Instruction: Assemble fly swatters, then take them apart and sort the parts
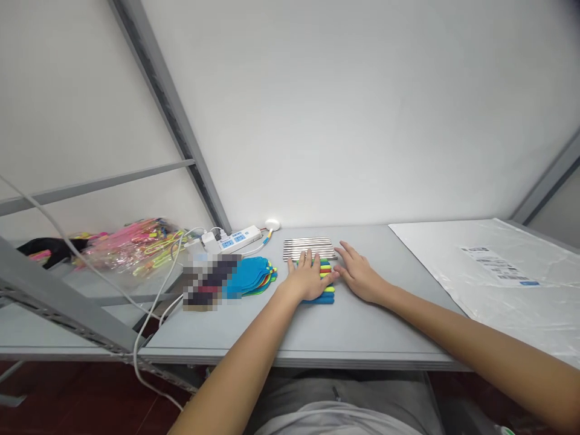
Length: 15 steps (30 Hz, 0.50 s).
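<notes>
Bare forearms point(240, 356) end in open hands, left point(307, 279) flat on stacked coloured strips point(324, 296), right point(360, 275) beside them.

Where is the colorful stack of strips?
In the head view, the colorful stack of strips sits on the gray table under the left hand, just in front of the ridged metal plate and right of the blue cut-out shapes.

The left hand point(308, 279) lies flat on a stack of coloured strips point(327, 295) (the blue one nearest the person), with the right hand point(360, 275) just beside it, both below a ribbed metal plate point(309, 248).
</notes>
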Each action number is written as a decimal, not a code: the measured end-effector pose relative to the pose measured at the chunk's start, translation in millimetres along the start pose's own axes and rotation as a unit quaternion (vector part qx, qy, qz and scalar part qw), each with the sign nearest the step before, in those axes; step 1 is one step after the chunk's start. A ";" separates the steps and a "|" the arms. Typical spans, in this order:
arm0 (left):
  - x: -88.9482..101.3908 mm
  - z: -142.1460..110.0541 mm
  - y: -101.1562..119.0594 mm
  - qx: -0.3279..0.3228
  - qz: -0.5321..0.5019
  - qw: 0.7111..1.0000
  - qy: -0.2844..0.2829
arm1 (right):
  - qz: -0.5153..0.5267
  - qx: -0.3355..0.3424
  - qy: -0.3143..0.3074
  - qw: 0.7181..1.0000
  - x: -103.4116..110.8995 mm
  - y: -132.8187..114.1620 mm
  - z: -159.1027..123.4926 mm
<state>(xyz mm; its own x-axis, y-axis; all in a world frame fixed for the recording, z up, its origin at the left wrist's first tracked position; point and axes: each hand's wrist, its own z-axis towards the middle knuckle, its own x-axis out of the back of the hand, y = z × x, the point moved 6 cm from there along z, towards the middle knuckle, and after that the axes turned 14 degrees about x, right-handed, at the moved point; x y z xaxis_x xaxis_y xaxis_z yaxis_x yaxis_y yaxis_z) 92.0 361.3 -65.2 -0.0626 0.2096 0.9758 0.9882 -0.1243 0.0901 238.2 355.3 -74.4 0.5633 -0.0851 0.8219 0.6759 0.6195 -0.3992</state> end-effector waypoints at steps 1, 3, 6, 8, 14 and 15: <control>5.1 4.0 0.0 -0.004 0.004 1.000 -0.004 | 0.007 -0.012 0.006 1.000 1.4 2.1 0.7; 22.1 14.5 1.2 -0.016 0.008 1.000 -0.002 | 0.019 -0.034 0.015 0.999 5.6 8.6 3.8; 58.9 31.0 5.7 -0.050 -0.002 0.998 0.030 | 0.036 -0.045 0.015 0.998 15.6 22.6 14.5; 80.2 35.8 9.0 -0.086 -0.017 0.994 0.060 | 0.045 -0.037 0.011 0.998 23.4 32.2 24.6; 79.6 -10.9 24.3 -0.309 -0.034 0.937 0.159 | 0.070 0.031 0.008 0.997 27.9 50.4 54.0; 72.8 -25.9 29.0 -0.359 -0.026 0.916 0.177 | 0.076 0.043 0.011 0.996 24.6 52.9 59.3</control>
<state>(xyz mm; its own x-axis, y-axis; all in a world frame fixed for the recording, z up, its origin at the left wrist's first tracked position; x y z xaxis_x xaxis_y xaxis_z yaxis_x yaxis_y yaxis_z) 112.5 347.9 13.6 -0.2746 -0.0792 0.9583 0.6443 -0.7549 0.1223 259.6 432.3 -51.2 0.6665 -0.0022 0.7455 0.5399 0.6910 -0.4807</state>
